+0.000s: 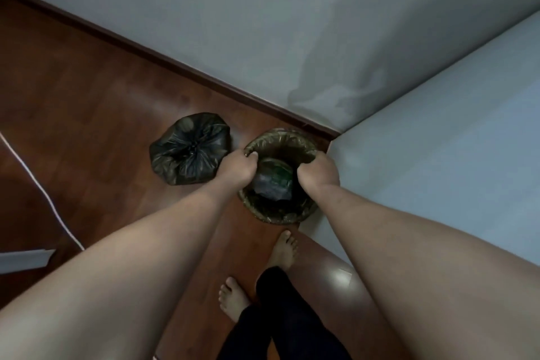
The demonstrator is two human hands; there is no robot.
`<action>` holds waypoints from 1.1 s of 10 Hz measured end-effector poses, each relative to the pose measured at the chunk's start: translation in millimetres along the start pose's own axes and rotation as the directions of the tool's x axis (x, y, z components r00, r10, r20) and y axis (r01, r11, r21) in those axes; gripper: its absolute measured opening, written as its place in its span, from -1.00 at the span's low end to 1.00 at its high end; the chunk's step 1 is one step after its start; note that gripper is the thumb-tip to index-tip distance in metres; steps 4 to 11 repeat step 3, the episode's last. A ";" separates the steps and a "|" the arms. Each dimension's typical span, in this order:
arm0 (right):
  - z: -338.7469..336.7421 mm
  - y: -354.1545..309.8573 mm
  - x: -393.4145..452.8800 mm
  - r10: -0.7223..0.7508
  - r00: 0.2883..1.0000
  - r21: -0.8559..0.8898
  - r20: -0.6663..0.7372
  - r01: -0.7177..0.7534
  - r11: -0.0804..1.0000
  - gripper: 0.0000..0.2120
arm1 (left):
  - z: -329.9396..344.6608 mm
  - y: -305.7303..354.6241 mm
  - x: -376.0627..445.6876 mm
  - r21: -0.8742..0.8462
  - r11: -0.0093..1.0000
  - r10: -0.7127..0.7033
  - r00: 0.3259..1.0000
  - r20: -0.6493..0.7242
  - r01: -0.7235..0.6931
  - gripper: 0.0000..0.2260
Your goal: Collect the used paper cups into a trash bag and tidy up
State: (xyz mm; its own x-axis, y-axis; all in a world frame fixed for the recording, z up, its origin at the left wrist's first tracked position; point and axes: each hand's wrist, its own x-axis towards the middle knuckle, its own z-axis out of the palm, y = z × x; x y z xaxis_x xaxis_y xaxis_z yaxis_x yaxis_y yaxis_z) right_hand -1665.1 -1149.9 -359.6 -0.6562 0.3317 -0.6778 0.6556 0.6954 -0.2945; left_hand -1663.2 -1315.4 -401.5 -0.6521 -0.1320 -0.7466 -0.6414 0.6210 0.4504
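Note:
A round waste bin (277, 213) stands in the corner of the room, lined with a dark, thin bag liner (282, 140) folded over its rim. My left hand (238, 165) grips the liner at the bin's left rim. My right hand (317, 169) grips the liner at the right rim. Inside the bin the dark plastic bunches over something greenish (274, 184). A tied black trash bag (190, 149), full and knotted at the top, sits on the floor just left of the bin. No paper cups show.
Brown wooden floor (87, 131) with a dark skirting board (175, 67) along the grey wall. A pale surface (453, 140) rises right beside the bin. A white cable (43, 193) crosses the floor at left. My bare feet (285, 251) stand just before the bin.

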 end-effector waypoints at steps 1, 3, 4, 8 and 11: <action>-17.0 -11.4 -19.1 -0.075 0.997 -0.052 0.012 0.075 0.996 -0.55 | -23.3 7.4 -22.3 0.044 0.998 0.050 0.999 -0.008 -0.049 -0.56; -73.9 -45.3 -79.5 -0.305 0.952 -0.132 -0.009 0.301 0.944 -0.63 | -86.0 49.8 -101.7 0.206 0.972 0.122 0.991 -0.046 -0.110 -0.56; -73.9 -45.3 -79.5 -0.305 0.952 -0.132 -0.009 0.301 0.944 -0.63 | -86.0 49.8 -101.7 0.206 0.972 0.122 0.991 -0.046 -0.110 -0.56; -73.9 -45.3 -79.5 -0.305 0.952 -0.132 -0.009 0.301 0.944 -0.63 | -86.0 49.8 -101.7 0.206 0.972 0.122 0.991 -0.046 -0.110 -0.56; -73.9 -45.3 -79.5 -0.305 0.952 -0.132 -0.009 0.301 0.944 -0.63 | -86.0 49.8 -101.7 0.206 0.972 0.122 0.991 -0.046 -0.110 -0.56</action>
